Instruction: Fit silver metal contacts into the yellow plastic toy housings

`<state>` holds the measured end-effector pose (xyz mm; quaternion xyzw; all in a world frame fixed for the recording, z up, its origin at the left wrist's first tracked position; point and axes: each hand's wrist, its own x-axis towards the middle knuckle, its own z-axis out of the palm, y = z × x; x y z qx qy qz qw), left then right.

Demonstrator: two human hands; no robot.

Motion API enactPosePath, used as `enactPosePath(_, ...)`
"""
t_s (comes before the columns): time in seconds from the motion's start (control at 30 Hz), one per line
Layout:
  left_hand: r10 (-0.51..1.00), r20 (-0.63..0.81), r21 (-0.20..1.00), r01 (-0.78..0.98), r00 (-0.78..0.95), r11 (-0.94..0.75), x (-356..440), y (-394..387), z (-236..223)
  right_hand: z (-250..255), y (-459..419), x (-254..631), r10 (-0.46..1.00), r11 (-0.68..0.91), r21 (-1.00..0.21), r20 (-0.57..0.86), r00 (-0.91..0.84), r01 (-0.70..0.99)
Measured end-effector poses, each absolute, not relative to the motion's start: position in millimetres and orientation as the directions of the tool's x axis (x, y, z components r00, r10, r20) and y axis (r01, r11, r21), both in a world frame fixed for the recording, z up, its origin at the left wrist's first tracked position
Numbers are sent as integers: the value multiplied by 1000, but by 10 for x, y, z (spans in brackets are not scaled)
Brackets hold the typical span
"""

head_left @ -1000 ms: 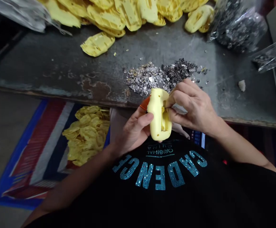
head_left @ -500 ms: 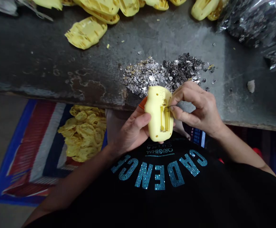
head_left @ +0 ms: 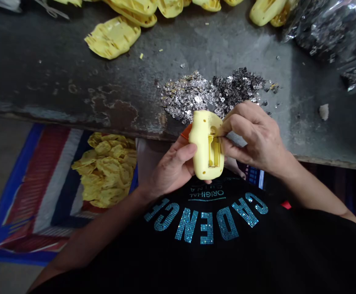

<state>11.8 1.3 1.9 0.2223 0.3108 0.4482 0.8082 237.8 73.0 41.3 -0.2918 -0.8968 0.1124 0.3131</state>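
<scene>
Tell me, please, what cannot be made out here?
Head view:
Whether the right hand pinches anything: hidden by the hand itself.
Left hand: partly hidden behind the yellow shell.
Back row of shells: cut off by the top edge.
Dark metal pile: many pieces too small to tell apart.

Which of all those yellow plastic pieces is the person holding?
The piece in the left hand, its oblong compartment facing the camera; the right hand is at its edge. The others lie on the bench or heaped below.
</scene>
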Motion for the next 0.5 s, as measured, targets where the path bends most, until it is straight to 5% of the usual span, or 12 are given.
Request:
enactPosePath(0.2, 841, -255, 628, -580, 477, 519, 128, 26, 24, 374, 744, 2377, 696, 683, -647, 435, -571, 338)
enactPosePath(0.5, 866, -256, 670, -566, 430, 479, 159, 2, 79, 507, 726, 2413, 681, 710, -545, 369, -632, 447)
